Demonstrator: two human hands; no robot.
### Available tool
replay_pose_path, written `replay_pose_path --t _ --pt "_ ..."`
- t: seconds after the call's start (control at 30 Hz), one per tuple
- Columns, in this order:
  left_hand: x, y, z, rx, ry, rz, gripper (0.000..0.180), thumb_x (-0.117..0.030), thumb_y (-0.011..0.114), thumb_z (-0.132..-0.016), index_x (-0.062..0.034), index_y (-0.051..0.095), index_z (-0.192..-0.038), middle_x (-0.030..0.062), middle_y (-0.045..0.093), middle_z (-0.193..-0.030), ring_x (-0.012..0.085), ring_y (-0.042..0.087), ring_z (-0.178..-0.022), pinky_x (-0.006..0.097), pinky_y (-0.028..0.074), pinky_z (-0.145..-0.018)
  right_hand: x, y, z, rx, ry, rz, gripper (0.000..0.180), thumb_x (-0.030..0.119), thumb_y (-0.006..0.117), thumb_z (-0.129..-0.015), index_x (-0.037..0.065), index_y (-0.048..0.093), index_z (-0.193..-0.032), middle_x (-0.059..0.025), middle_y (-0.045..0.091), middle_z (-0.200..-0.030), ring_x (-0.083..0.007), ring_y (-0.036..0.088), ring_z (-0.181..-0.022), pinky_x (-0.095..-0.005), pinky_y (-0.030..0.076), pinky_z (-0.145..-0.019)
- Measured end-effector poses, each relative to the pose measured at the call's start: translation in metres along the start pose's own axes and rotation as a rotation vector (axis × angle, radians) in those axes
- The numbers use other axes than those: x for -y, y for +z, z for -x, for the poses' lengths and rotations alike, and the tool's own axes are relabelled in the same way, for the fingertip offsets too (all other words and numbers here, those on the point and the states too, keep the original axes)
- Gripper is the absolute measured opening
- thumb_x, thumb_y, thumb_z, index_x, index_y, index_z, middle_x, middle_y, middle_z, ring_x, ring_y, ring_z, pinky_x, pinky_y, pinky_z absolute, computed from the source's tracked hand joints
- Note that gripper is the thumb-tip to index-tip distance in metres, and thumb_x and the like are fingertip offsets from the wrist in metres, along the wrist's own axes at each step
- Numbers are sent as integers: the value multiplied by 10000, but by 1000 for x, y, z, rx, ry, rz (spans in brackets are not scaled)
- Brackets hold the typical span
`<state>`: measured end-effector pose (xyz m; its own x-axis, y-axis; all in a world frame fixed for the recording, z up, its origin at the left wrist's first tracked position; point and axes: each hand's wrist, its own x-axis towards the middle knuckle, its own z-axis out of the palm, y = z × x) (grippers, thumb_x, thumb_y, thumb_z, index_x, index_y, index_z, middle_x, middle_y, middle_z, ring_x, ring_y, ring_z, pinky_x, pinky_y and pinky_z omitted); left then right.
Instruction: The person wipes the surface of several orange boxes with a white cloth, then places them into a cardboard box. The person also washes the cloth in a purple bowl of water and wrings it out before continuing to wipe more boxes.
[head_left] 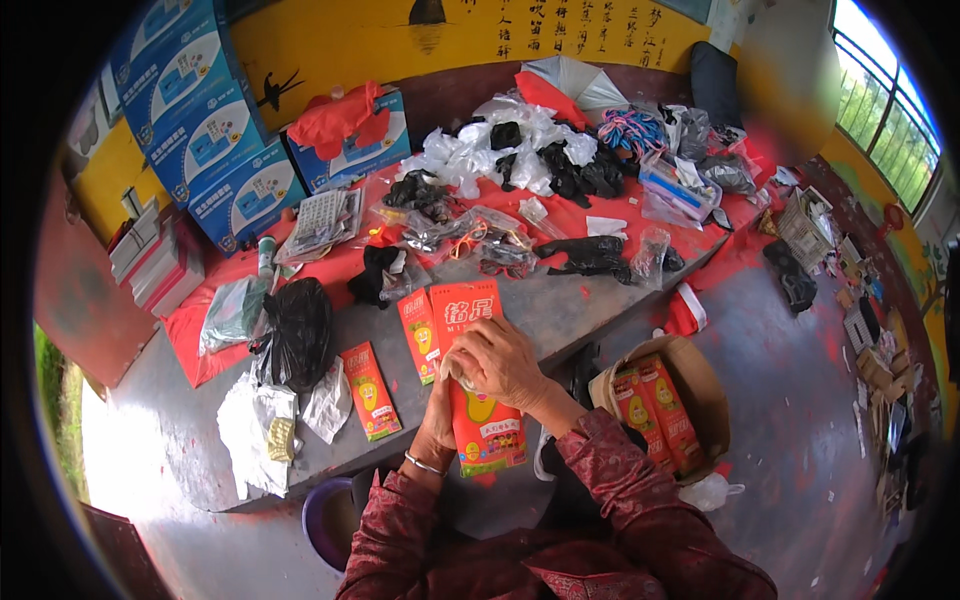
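Note:
My two hands meet over a red-orange carton (495,440) printed with a yellow cartoon fruit, at the front edge of the grey table (500,293). My right hand (500,362), its fingers bent and pressed together, pinches a small pale, crumpled piece (462,371) that I cannot identify. Just below it, my left hand (436,412) comes up along the carton's left edge, its fingers mostly hidden; what it grips cannot be made out. A narrow red panel (418,335) adjoins the carton's upper left. Further left lies a slim red box (369,392) of the same print.
On the floor at right, a cardboard box (712,390) holds red packs (660,405). A black plastic bag (297,335) and white crumpled plastic (250,430) lie left. Plastic bags (500,145) are heaped at the back. A purple basin (328,525) stands below the table edge.

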<state>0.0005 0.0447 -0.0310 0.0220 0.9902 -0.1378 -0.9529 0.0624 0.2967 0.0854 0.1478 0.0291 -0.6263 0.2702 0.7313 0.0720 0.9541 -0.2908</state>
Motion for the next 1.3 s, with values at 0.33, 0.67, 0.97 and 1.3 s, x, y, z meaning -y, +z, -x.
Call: replay_pose_path --t 0.33,0.67,0.97,1.3 --pt "-5 -2 18 87 -73 -264 583 -46 552 -707 22 372 -1257 206 503 -1186 344 540 -1029 484 437 -892 -36 -30 -1 -562 423 -27 98 105 618 -791 31 560 -820 -111 558 -702 -275 562 -623 -340 446 -563" --pt "5 16 20 107 -107 -358 473 21 525 -775 52 395 -1229 203 524 -1173 320 525 -1067 437 424 -920 -30 -11 -6 -314 261 -73 130 106 668 -724 35 581 -790 -45 544 -705 -172 558 -618 -299 458 -550" --pt "5 -10 2 -110 158 -239 549 -488 418 -892 -87 391 -1267 107 491 -1225 255 493 -1110 417 413 -937 -13 14 11 -118 310 -141 93 145 600 -771 61 562 -757 -70 540 -764 -256 564 -720 -356 462 -616" --pt "-52 -27 -1 -82 590 -303 487 -460 406 -908 -64 474 -1182 94 563 -1123 251 562 -976 390 457 -849 37 14 34 242 -10 -254 148 252 591 -757 104 592 -744 -38 548 -765 -237 586 -725 -361 474 -595"
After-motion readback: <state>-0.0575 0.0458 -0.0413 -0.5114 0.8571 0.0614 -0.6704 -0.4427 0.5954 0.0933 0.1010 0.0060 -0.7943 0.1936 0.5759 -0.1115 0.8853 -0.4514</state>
